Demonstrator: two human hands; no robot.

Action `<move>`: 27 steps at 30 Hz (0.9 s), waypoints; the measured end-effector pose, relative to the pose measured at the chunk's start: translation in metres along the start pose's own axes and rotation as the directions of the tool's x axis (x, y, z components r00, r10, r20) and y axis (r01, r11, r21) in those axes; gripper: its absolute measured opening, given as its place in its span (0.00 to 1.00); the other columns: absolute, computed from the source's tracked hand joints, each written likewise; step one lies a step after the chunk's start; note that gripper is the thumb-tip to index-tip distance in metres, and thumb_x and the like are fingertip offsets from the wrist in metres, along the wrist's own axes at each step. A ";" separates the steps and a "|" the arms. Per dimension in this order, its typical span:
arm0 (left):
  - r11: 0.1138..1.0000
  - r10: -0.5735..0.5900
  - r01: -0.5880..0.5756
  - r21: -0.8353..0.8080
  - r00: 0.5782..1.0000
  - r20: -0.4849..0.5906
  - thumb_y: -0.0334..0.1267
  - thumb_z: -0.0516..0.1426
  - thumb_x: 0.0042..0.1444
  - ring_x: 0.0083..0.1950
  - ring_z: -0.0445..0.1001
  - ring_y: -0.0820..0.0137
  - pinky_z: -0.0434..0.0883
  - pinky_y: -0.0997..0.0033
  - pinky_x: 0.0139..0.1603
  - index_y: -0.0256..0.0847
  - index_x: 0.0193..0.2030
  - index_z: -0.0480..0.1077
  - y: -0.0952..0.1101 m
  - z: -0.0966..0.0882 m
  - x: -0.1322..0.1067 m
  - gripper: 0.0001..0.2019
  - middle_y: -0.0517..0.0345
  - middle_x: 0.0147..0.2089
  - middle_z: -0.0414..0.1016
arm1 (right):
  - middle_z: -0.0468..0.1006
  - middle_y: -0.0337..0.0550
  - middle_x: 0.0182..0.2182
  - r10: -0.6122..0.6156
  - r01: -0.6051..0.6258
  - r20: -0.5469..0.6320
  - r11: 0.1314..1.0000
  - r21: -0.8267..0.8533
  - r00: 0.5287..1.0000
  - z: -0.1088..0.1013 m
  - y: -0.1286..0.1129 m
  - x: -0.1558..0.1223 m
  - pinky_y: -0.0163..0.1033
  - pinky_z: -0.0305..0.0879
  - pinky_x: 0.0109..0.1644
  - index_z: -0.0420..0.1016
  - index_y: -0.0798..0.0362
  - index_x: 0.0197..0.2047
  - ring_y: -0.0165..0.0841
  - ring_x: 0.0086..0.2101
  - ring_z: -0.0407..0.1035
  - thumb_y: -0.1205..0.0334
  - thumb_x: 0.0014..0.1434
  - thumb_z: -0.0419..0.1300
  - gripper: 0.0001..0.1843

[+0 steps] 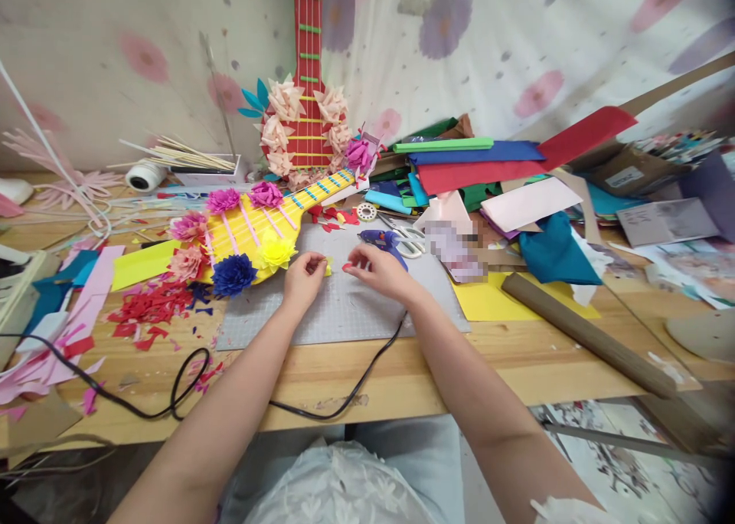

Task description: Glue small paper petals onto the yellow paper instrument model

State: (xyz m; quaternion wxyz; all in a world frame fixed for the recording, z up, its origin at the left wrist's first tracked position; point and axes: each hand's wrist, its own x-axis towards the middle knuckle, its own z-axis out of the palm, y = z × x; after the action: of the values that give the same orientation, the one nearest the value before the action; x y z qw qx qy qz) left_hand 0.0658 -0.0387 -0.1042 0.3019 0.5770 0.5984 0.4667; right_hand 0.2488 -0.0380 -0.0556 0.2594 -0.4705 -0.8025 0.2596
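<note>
My left hand (303, 275) is closed in a pinch on a small yellow paper piece (328, 266) over the grey cutting mat (338, 309). A few centimetres to its right, my right hand (379, 270) pinches a small red paper piece (347, 266). Just left of my hands lies a yellow paper guitar (253, 237) decorated with pink, blue and yellow paper flowers. A blue glue gun (382, 240) rests on the mat right behind my right hand, its black cord (344, 397) trailing over the table's front edge.
A red paper guitar (307, 72) leans on the cloth-covered wall. Scissors (407, 237) lie near the glue gun. Stacked coloured paper sheets (471, 164) fill the right. A brown cardboard tube (591, 336) lies at front right. Red paper scraps (149, 309) litter the left.
</note>
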 end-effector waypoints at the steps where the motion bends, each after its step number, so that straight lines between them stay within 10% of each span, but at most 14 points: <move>1: 0.999 -0.022 0.022 -0.030 1.000 -0.010 0.39 0.56 0.49 0.29 0.68 0.73 0.66 0.72 0.33 0.39 0.32 0.70 -0.001 0.000 0.001 0.06 0.58 0.30 0.73 | 0.74 0.39 0.31 0.030 -0.030 0.113 1.000 -0.002 0.993 -0.014 0.004 -0.006 0.35 0.60 0.34 0.68 0.52 0.34 0.29 0.30 0.65 0.53 0.55 0.56 0.10; 4: 0.994 -0.062 0.059 -0.093 0.998 -0.031 0.40 0.57 0.47 0.30 0.68 0.73 0.66 0.72 0.34 0.39 0.31 0.70 -0.003 0.002 0.004 0.07 0.58 0.29 0.73 | 0.72 0.38 0.25 0.247 -0.230 0.311 0.969 -0.092 0.918 -0.051 0.021 -0.023 0.34 0.56 0.29 0.68 0.52 0.28 0.29 0.26 0.63 0.49 0.52 0.58 0.14; 7: 0.990 -0.084 0.079 -0.119 0.996 -0.040 0.41 0.57 0.46 0.29 0.69 0.73 0.66 0.73 0.35 0.39 0.31 0.70 -0.004 0.004 0.005 0.08 0.59 0.29 0.73 | 0.73 0.41 0.27 0.393 -0.365 0.116 0.908 -0.208 0.912 -0.064 0.036 -0.025 0.35 0.56 0.29 0.69 0.53 0.31 0.31 0.28 0.64 0.47 0.50 0.59 0.16; 12: 0.991 -0.092 0.086 -0.105 0.994 -0.052 0.41 0.58 0.46 0.29 0.68 0.73 0.66 0.73 0.34 0.39 0.31 0.70 -0.005 0.003 0.005 0.08 0.58 0.29 0.73 | 0.74 0.47 0.34 0.321 -0.350 -0.165 0.914 -0.204 0.933 -0.035 0.041 -0.002 0.37 0.59 0.34 0.71 0.54 0.35 0.36 0.34 0.68 0.46 0.48 0.60 0.19; 18: 0.994 -0.093 0.091 -0.062 0.995 -0.047 0.42 0.58 0.47 0.30 0.70 0.72 0.66 0.72 0.34 0.39 0.31 0.71 -0.006 0.003 0.004 0.09 0.57 0.30 0.75 | 0.74 0.48 0.27 0.516 -0.523 -0.297 0.850 0.063 0.803 -0.006 0.044 0.006 0.39 0.61 0.32 0.73 0.55 0.31 0.37 0.29 0.69 0.42 0.49 0.57 0.23; 27: 0.994 -0.103 0.104 0.013 0.993 -0.058 0.40 0.57 0.47 0.29 0.70 0.72 0.66 0.73 0.33 0.38 0.30 0.72 0.000 0.003 0.004 0.08 0.58 0.28 0.74 | 0.72 0.39 0.23 0.307 -0.295 0.010 0.905 0.306 0.952 -0.010 0.028 -0.014 0.34 0.60 0.29 0.74 0.54 0.31 0.28 0.23 0.63 0.42 0.46 0.60 0.22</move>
State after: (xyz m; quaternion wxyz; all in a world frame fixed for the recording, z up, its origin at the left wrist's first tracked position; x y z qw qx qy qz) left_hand 0.0675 -0.0338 -0.1047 0.3039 0.5340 0.6398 0.4617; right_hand 0.2787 -0.0375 -0.0689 0.3010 -0.5480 -0.6655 0.4076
